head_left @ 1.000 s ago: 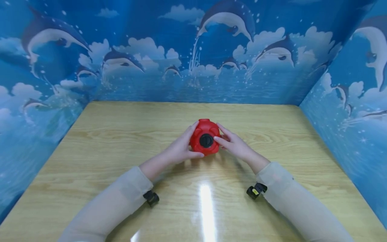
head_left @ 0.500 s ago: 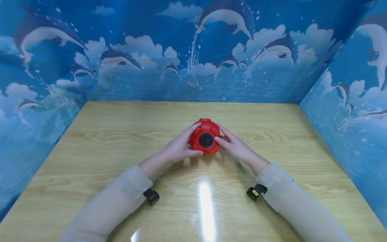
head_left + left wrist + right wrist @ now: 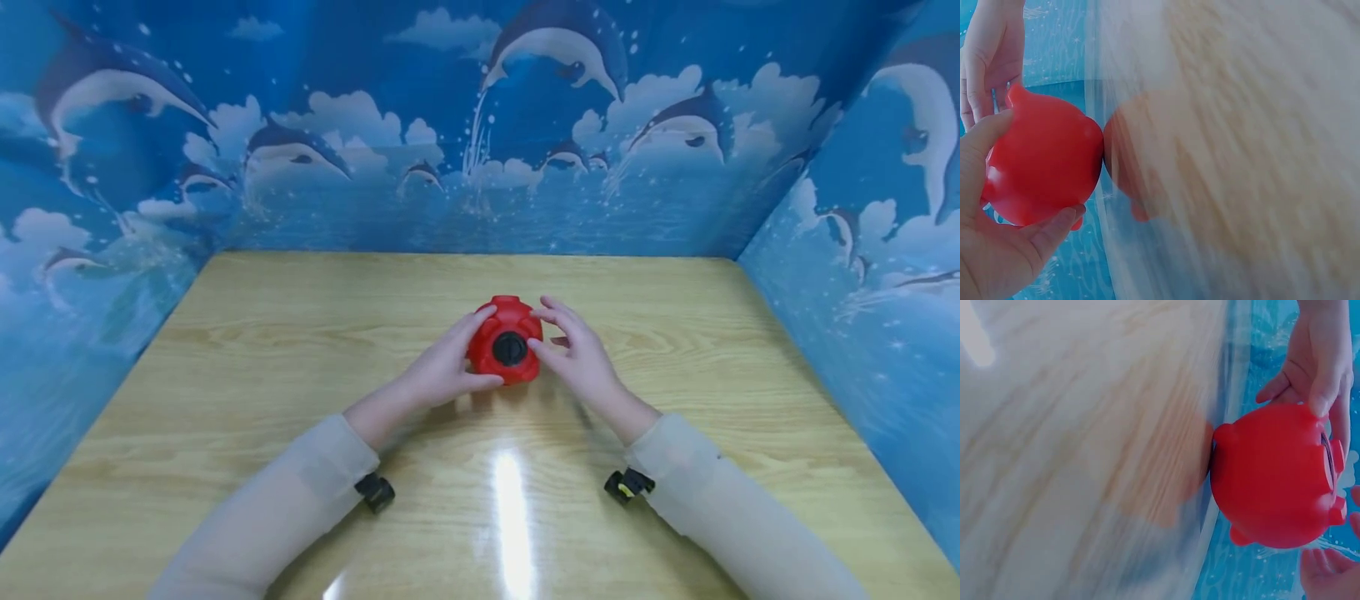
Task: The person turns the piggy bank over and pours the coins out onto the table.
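- The red piggy bank (image 3: 1047,162) is resting on the wood-grain tabletop (image 3: 300,350), between the two hands and nearer the far edge than the near one; its round black plug (image 3: 510,348) is facing upward, with stubby red knobs surrounding it.
- The left hand (image 3: 448,360) is gripping the bank's left side, its fingers curving round the far part and its thumb pressing the near part.
- The right hand (image 3: 577,350) is hovering just beside the right side, its fingers spreading wide and bending loosely; in the right wrist view a small gap is separating thumb and shell, while contact elsewhere is not showing clearly.
- The left fingers are covering part of the red rim, and the right thumb is overlapping its edge near the plug in the head view.
- Light-coloured sleeves (image 3: 277,508) are covering both forearms; small black wrist cameras (image 3: 375,492) are sitting at the cuffs, above the near tabletop.
- A bright glare strip (image 3: 513,525) is running down the wood toward the near side.
- A blue dolphin-printed backdrop (image 3: 420,208) is enclosing the back and both sides.
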### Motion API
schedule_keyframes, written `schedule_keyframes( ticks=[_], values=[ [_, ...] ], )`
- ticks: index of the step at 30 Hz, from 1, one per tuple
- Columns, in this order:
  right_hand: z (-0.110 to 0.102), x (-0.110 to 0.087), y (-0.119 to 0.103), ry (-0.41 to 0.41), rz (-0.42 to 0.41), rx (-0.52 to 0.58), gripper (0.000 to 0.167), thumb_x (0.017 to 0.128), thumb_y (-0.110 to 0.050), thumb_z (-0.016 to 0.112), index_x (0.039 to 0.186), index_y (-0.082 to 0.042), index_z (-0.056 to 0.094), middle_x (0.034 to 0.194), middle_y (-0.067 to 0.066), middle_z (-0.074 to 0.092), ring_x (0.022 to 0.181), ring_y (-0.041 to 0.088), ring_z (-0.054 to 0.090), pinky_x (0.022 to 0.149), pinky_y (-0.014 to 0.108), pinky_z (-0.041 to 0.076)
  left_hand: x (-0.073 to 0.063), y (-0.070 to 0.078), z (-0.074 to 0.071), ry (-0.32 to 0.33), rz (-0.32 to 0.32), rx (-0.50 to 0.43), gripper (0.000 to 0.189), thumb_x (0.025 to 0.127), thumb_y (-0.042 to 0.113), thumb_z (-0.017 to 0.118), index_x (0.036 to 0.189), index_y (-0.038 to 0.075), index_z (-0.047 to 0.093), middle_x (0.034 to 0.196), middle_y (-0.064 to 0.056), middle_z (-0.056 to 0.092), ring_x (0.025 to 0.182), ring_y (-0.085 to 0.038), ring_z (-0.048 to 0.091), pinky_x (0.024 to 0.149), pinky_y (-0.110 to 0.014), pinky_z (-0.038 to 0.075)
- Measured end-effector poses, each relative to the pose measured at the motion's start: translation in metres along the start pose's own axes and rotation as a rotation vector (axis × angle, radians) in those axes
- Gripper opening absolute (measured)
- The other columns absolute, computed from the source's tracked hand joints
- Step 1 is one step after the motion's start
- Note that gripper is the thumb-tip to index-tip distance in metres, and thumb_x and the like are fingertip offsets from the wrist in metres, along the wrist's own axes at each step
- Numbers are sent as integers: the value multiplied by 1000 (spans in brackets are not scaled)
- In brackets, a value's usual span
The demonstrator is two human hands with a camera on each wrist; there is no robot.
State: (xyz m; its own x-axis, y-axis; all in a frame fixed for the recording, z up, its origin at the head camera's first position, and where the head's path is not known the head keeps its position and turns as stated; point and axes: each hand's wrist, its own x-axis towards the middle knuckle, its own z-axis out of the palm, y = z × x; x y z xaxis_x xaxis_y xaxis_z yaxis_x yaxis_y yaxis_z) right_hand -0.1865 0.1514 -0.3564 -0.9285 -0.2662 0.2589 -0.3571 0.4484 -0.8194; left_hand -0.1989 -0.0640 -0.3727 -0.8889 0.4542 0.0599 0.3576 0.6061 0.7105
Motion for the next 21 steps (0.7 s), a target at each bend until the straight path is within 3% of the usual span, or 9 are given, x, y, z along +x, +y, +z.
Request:
schedule_keyframes(
  ticks=[7,11,21],
  values=[
    [13,-2,1,39,-96,-172,18,83,-10,71,101,-6,69,143,11,38,129,29,37,91,45,46,0,-1,-1,-5,-9,16,94,77,30,77,149,29,17,147,-4,30,125,-21,38,88,-36,49],
    [20,-2,1,49,-78,-245,17,82,-14,73,98,-8,71,143,10,40,129,30,34,94,46,44,-1,0,-2,-11,9,21,93,78,31,76,150,26,16,147,-6,29,125,-22,38,88,-35,48],
    [28,0,1,108,-96,-281,19,81,-15,74,97,-6,73,140,9,44,127,30,37,98,48,39,0,0,-2,-2,4,0,93,79,31,75,150,22,17,148,-4,29,125,-21,39,91,-35,47]
  ],
)
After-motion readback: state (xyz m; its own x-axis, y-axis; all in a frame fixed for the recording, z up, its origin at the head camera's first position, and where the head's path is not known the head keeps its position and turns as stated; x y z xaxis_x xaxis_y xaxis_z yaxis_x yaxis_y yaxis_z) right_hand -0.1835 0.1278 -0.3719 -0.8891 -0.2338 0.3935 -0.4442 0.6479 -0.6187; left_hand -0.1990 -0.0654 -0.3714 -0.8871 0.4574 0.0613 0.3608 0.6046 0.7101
